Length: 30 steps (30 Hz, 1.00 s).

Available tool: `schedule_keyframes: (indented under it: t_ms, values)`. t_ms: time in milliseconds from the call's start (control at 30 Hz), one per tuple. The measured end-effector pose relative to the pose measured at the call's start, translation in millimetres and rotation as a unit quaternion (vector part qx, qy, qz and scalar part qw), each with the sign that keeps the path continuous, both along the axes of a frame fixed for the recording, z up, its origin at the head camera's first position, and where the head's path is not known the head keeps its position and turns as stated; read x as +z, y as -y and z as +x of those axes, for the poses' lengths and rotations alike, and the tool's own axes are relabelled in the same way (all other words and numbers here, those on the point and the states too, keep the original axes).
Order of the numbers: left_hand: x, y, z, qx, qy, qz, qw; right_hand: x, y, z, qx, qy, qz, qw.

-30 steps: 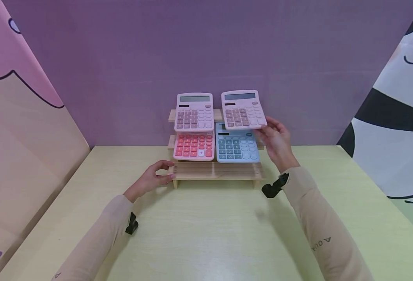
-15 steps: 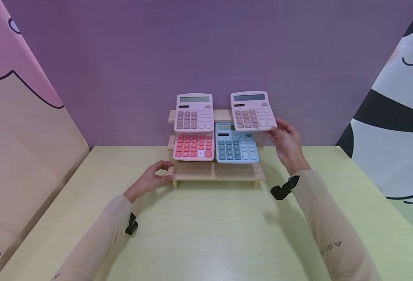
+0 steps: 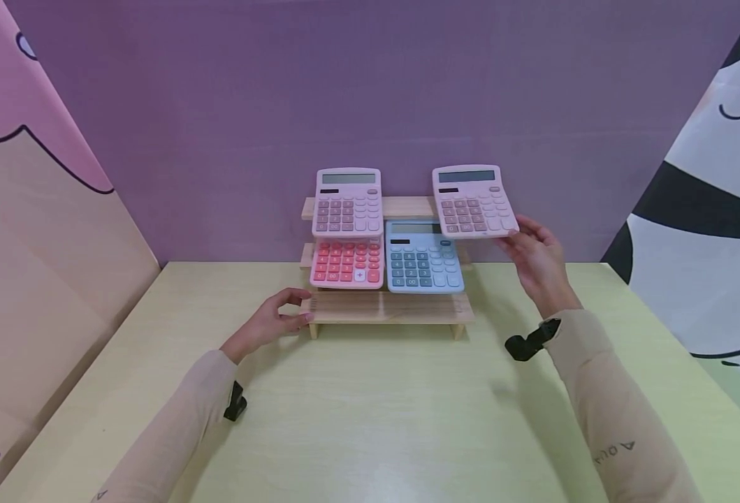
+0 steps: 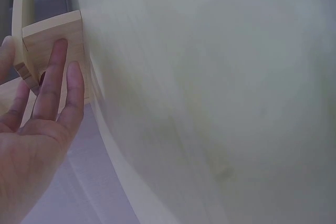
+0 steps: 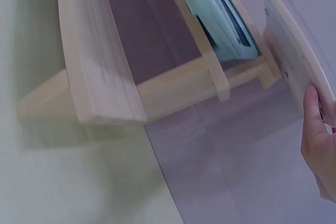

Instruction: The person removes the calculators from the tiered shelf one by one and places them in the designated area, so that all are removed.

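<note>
A pale pink calculator [image 3: 474,201] is pinched at its lower right corner by my right hand [image 3: 538,267]. It tilts beside the top right of a tiered wooden display stand [image 3: 391,307], overlapping the blue calculator's upper corner in the head view. In the right wrist view, its back faces the stand, with a gap between. My left hand [image 3: 270,323] holds the left end of the stand's lowest shelf, with fingertips against the end leg [image 4: 58,30] in the left wrist view. On the stand sit another pale pink calculator [image 3: 347,202], a coral-pink calculator [image 3: 347,265] and a blue calculator [image 3: 425,262].
The stand rests on a pale wooden table [image 3: 370,405] near its back edge. A purple backdrop [image 3: 370,91] rises behind it. Cartoon-printed panels [image 3: 709,230] flank both sides. A black wrist camera [image 3: 531,340] hangs below my right wrist.
My right hand has carried the pale pink calculator rightward and slightly down, uncovering more of the top shelf and the blue calculator's display. The left hand and the stand have stayed in place.
</note>
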<state>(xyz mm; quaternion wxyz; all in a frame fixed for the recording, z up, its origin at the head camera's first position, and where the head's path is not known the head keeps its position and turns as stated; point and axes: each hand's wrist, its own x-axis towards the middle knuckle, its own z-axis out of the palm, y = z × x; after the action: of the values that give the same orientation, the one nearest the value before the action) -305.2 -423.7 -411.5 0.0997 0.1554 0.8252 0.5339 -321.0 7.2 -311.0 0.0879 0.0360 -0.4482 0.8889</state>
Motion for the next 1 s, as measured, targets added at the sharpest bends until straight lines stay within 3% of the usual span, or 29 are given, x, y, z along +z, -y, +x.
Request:
schedule_keyframes:
  t_ms: [133,333,467,600,833,1000]
  values:
    - [3.4,-1.5,1.6,0.002,0.007,0.000,1.0000,-1.0,-10,2.0,-0.004,0.008,0.000,1.0000]
    - [21.5,-5.8,15.2,-0.002,0.011,-0.005,0.9999,-3.1,-26,3.2,0.000,0.012,-0.014,0.9998]
    - [25.0,-5.6,18.3,-0.008,0.009,0.002,0.9999,-4.0,-35,5.8,0.007,0.012,-0.033,0.9994]
    - [22.2,-4.8,15.8,-0.009,0.009,0.000,0.9999,-5.7,-43,8.3,0.004,0.023,-0.040,0.9989]
    - [1.5,0.3,-0.1,-0.002,0.005,0.000,1.0000,-10.8,-58,10.4,0.003,0.025,-0.055,0.9981]
    - [-1.5,0.8,-2.5,0.004,0.002,-0.006,1.0000,-15.4,-65,10.7,0.001,0.030,-0.062,0.9976]
